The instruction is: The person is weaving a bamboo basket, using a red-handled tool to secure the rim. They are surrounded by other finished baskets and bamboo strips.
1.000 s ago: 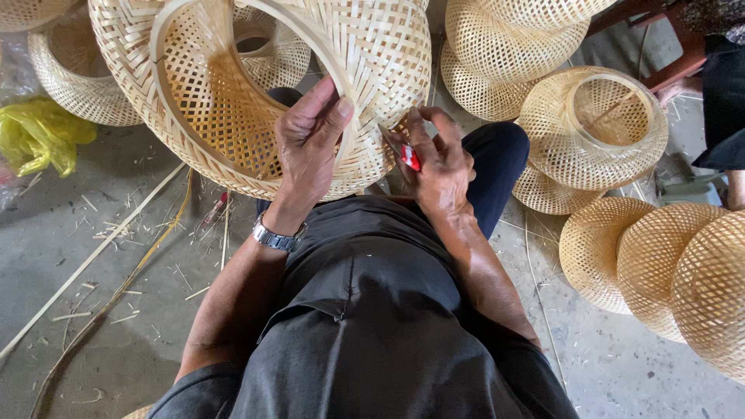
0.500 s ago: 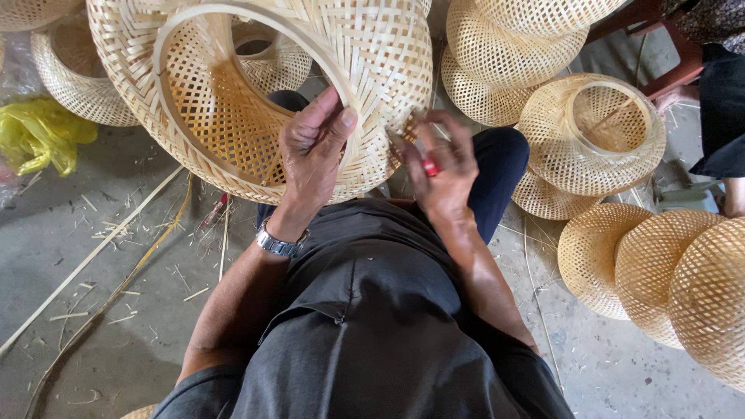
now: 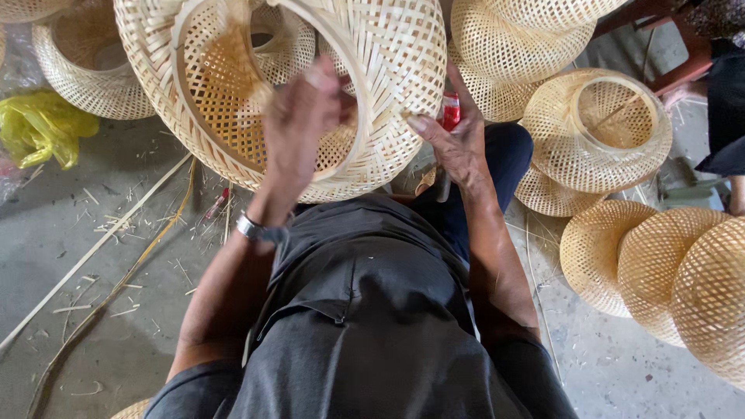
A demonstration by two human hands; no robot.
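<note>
woven bamboo basket [image 3: 388,70] held up over the lap in two bare hands.

left hand [image 3: 299,120] reaching into the round opening, fingers curled over the inner rim hoop and closed on it, a little blurred; a watch [image 3: 252,229] on that wrist. right hand [image 3: 458,140] pressed against the outer wall at the lower right, thumb and fingers spread on the weave, with a small red object [image 3: 451,110] tucked between the fingers; cannot tell what kind of tool. basket tilted with its mouth toward the camera, above the dark-clothed knees. more woven baskets [image 3: 594,128] stacked and scattered to the right and behind, domed ones [image 3: 660,264] lying mouth-down near the right edge. yellow plastic bag [image 3: 39,128] on the concrete floor [image 3: 101,271] at the left, long bamboo strips [image 3: 101,244] and shavings strewn beside it.
</note>
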